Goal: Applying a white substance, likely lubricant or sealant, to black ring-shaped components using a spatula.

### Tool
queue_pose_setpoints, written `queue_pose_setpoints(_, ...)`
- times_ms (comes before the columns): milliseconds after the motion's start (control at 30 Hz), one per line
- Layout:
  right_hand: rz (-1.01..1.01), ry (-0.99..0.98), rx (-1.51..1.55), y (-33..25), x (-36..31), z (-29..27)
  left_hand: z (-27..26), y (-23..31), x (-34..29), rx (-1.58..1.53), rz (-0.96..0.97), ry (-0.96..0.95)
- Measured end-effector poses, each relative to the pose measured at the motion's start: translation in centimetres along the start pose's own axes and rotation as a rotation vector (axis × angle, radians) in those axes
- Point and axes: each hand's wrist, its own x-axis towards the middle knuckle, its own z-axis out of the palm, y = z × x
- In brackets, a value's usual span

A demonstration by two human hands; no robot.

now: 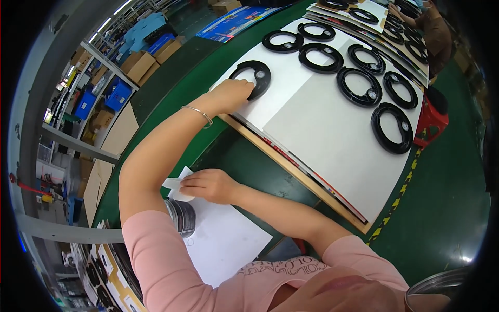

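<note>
My left hand [233,95], with a bangle on its wrist, is at a black plastic ring [263,78] on the near left corner of the white board [332,151]. Its fingers are closed on the ring's lower edge. My right hand [210,185] pinches a folded white wipe [178,193], whether cloth or paper I cannot tell. Just below the wipe stands a round grey container [184,218], partly hidden by my left arm. Beside it a white paper sheet [221,242] lies on the green table.
Several more black rings [358,86] lie across the board's far half. A wooden strip [296,169] edges the stack. A red stool [434,122] stands at the right, and another person [436,36] is at the far right. Shelving with blue bins [118,94] is at the left.
</note>
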Motion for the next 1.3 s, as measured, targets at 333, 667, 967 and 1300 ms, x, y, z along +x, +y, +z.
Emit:
queue_pose_setpoints(333,0.021,0.026,-0.007,0.2,0.1,-0.1,-0.3,-1.1,2.4,0.137,-0.137,0.058)
queue_pose_setpoints(667,-0.025,0.041,-0.058,0.4,-0.2,0.1,-8.3,1.2,-6.3,0.46,0.034,0.275)
queue_pose_setpoints(967,0.034,0.075,-0.082,-0.4,-0.4,0.2,-10.0,13.7,-33.3,0.167,-0.259,0.609)
queue_pose_setpoints(1300,-0.008,-0.017,-0.163,-2.3,1.1,-0.5,5.1,26.6,-64.8,0.163,-1.549,0.522)
